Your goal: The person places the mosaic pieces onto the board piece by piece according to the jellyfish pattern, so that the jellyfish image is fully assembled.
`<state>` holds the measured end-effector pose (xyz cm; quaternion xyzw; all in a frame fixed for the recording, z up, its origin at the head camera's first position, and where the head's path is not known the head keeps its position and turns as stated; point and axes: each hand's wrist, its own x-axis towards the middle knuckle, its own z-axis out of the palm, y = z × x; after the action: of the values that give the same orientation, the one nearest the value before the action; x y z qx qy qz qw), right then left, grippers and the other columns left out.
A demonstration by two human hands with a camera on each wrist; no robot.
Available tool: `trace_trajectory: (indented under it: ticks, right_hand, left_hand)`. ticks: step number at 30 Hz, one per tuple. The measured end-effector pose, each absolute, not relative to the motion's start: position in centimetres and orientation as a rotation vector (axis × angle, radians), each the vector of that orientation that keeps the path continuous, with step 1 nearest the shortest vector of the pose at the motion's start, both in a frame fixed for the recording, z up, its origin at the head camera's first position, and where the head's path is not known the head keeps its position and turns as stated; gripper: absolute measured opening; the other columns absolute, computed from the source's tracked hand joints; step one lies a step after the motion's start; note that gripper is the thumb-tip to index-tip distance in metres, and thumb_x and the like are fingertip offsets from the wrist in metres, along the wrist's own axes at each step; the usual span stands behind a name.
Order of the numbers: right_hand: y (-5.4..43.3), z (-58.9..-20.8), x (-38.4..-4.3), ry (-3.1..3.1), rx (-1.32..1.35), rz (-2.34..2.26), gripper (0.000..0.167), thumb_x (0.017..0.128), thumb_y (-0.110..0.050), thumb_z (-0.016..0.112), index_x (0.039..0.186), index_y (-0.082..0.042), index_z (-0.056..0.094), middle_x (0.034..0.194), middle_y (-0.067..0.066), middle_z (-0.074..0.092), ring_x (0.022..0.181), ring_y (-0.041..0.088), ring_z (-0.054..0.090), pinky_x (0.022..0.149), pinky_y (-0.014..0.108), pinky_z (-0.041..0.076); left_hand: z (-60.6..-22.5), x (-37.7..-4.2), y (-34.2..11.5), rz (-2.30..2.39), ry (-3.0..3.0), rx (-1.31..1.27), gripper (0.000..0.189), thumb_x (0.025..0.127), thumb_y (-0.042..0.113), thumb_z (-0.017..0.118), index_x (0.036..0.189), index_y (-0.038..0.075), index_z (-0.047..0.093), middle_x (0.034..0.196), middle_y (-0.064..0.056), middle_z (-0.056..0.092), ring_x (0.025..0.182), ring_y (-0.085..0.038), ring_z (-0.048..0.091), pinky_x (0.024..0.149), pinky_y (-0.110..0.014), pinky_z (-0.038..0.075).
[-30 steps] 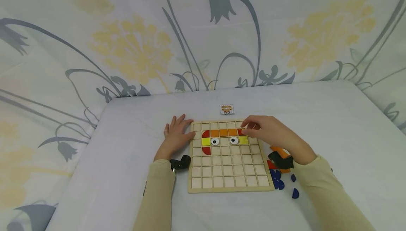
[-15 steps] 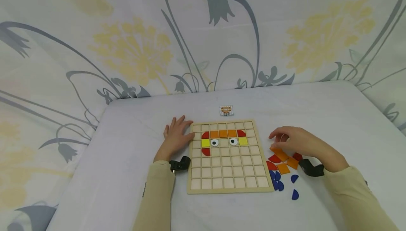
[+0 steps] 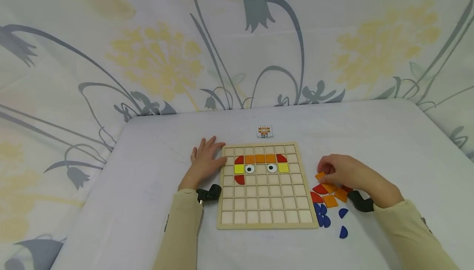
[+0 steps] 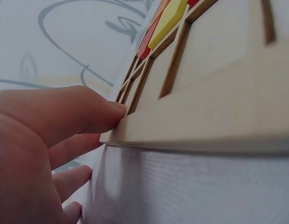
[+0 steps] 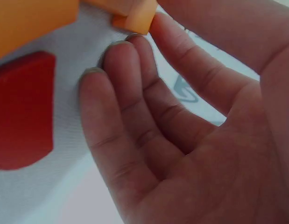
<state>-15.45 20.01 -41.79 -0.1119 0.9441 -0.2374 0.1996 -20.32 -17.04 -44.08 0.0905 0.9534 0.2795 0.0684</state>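
Observation:
A wooden grid board [image 3: 266,225] lies on the table, with red, orange and yellow tiles and two eye tiles [image 3: 249,169] set in its upper squares. My left hand [image 3: 204,161] rests at its left edge, fingers spread and relaxed; in the left wrist view a fingertip [image 4: 117,109] touches the frame. Right of the board, my right hand [image 3: 346,172] pinches an orange square tile [image 3: 320,175] between thumb and index finger, over the loose pile. In the right wrist view that orange tile [image 5: 140,17] shows at the fingertips, while the other fingers curve loosely below.
Loose orange tiles [image 3: 330,201], red quarter-round tiles [image 3: 316,197] and several blue ones [image 3: 343,232] lie beside the board's right edge. A small pattern card [image 3: 264,131] lies behind the board. Flower-printed fabric [image 3: 222,35] rises behind the table.
My right hand has left the red tile at the board's upper right, moved right to the pile and now pinches an orange tile. The left hand stays at the board's edge.

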Motion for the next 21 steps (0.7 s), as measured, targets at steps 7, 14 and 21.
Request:
trace_trajectory:
  ticks: [7, 14, 21]
  right_hand:
    - [19.28, -41.13, -15.19, 2.660, -0.301, -0.631, 0.026, 0.076, -0.016, 0.068, 0.099, -0.007, 0.059, 0.080, 0.001, 0.053, 0.070, 0.017, 0.048, 0.061, 0.027, 0.043]
    - [19.18, -40.96, -15.07, 2.647, -0.281, -0.659, 0.023, 0.077, -0.020, 0.068, 0.092, -0.008, 0.056, 0.077, 0.001, 0.052, 0.067, 0.016, 0.047, 0.056, 0.028, 0.042]
    - [19.42, -40.82, -15.70, 2.697, -0.370, -0.819, 0.021, 0.080, -0.028, 0.066, 0.091, -0.012, 0.056, 0.081, -0.001, 0.057, 0.074, 0.016, 0.051, 0.064, 0.029, 0.044]
  left_hand:
    - [-44.07, -20.34, -16.94, 0.793, 2.895, 0.277, 0.046, 0.085, 0.031, 0.052, 0.129, 0.018, 0.047, 0.146, -0.008, 0.021, 0.134, -0.031, 0.003, 0.100, -0.054, -0.001]
    - [-44.10, -20.34, -17.14, 0.804, 2.888, 0.278, 0.046, 0.085, 0.031, 0.053, 0.129, 0.018, 0.047, 0.146, -0.008, 0.021, 0.134, -0.031, 0.002, 0.100, -0.054, -0.001]
    - [-43.97, -20.64, -16.99, 0.790, 2.909, 0.273, 0.046, 0.085, 0.032, 0.053, 0.129, 0.018, 0.048, 0.146, -0.008, 0.021, 0.134, -0.031, 0.003, 0.100, -0.054, -0.001]
